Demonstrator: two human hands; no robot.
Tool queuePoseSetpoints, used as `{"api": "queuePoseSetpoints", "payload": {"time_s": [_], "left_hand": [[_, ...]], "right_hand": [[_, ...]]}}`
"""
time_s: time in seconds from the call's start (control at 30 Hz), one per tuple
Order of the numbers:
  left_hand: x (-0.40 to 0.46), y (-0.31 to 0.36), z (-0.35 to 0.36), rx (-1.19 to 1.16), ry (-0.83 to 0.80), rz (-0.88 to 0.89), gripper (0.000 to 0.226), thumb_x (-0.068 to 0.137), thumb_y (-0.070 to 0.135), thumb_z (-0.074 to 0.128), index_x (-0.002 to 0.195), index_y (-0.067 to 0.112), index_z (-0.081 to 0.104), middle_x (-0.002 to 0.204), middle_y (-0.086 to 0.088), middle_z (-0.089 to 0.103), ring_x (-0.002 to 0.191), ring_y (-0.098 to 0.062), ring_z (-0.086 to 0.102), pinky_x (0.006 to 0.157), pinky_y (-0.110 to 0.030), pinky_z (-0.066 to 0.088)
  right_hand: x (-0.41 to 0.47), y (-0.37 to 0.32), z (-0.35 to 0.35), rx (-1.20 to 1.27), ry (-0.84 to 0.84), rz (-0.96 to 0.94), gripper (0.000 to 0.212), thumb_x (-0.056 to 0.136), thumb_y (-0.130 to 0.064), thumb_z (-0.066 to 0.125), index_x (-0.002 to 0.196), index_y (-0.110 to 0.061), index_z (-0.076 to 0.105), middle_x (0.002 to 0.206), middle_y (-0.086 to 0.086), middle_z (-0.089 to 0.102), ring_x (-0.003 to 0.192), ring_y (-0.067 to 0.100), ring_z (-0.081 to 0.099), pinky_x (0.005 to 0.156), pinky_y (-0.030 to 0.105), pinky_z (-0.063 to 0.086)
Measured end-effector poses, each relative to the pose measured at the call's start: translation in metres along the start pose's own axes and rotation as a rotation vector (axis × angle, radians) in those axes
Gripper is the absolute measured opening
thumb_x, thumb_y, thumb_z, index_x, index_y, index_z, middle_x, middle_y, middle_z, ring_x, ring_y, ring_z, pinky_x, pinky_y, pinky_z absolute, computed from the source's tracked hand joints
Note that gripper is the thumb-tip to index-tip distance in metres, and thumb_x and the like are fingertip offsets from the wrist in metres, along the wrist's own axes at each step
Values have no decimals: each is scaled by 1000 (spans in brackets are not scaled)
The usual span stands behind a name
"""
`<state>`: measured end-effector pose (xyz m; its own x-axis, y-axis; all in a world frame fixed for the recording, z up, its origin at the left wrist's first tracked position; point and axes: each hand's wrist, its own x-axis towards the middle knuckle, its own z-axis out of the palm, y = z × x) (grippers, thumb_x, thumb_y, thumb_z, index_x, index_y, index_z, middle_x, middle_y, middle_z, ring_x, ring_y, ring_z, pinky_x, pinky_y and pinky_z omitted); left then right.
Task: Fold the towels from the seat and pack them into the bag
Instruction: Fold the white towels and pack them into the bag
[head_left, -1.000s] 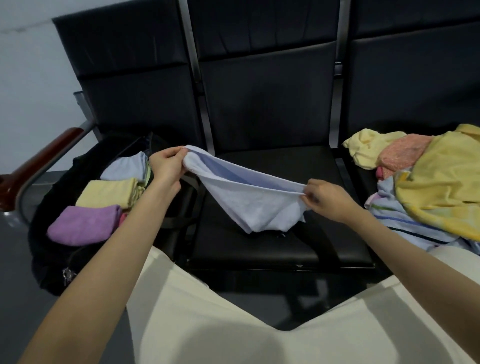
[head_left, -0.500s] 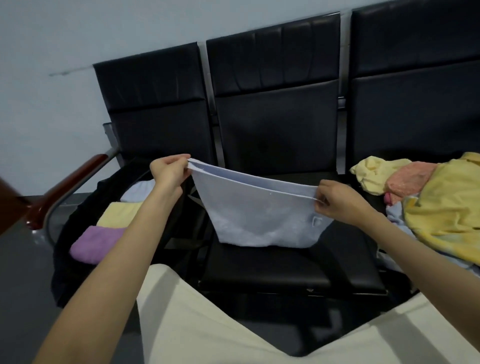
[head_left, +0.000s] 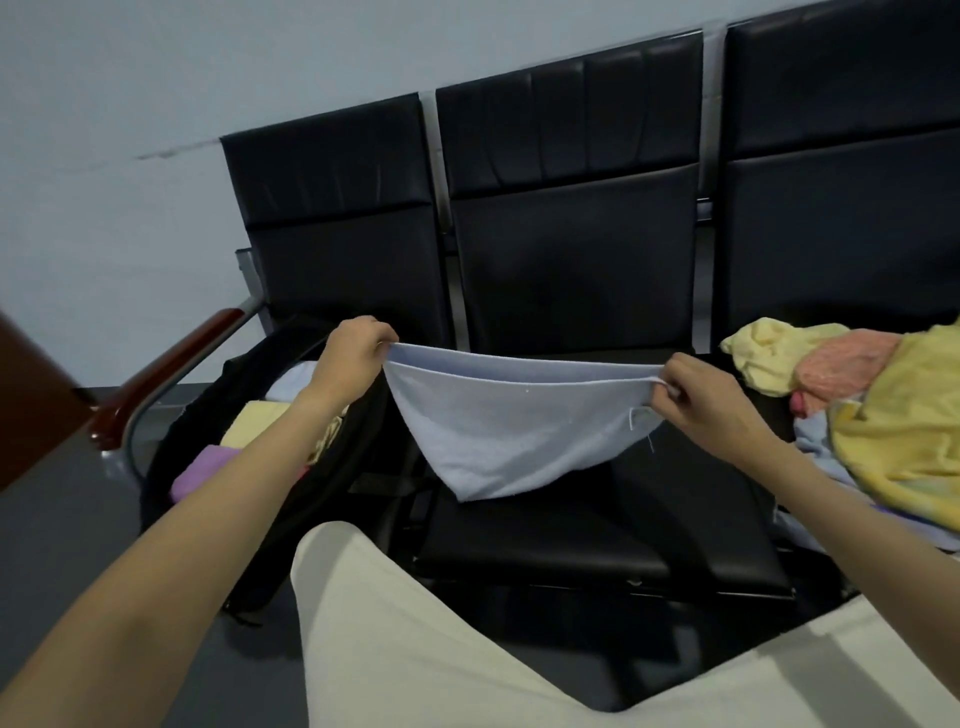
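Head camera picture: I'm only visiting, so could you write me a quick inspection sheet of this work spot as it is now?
Surface: row of black padded seats; the middle one lies under the work.
Job's things: light blue towel held stretched in the air by its top edge; black bag on the left seat, open, with folded yellow, purple and pale blue towels inside; unfolded towel pile on the right seat.
Clutter: nothing seen.
Hands: left hand and right hand each pinch one top corner of the towel.
Cables: nothing seen; a bag strap lies on the middle seat.
Surroundings: pale wall, grey floor, wooden armrest at the left.
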<state>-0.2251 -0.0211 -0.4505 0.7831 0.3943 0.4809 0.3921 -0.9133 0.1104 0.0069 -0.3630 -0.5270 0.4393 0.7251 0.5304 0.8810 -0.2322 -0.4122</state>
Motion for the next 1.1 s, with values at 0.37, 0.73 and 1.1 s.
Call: {"api": "queuePoseSetpoints", "payload": {"time_s": [0.37,0.73,1.1], "left_hand": [[6,20,6,-875,372,-838,7,84,11,65,84,14,72,79,2,67,81,-14,62,72,-25,52],[53,43,-13,-719,466,-703,12,85,8,63,80,17,69,75,10,62,78,-7,60,73,-22,51],[136,60,-12,-677,290,-562,25,98,1,38,95,4,64,97,-12,62,75,-25,68,58,-26,59]], "right_hand": [[11,-30,-14,172,306,4,31,80,0,67,60,-5,44,52,2,43,47,16,38,47,23,31],[20,-22,-35,208,422,86,21,89,-11,62,110,-16,58,76,1,61,61,9,55,56,12,42],[96,6,-62,380,507,327,6,96,-14,53,92,-11,57,81,5,65,67,11,67,59,12,52]]}}
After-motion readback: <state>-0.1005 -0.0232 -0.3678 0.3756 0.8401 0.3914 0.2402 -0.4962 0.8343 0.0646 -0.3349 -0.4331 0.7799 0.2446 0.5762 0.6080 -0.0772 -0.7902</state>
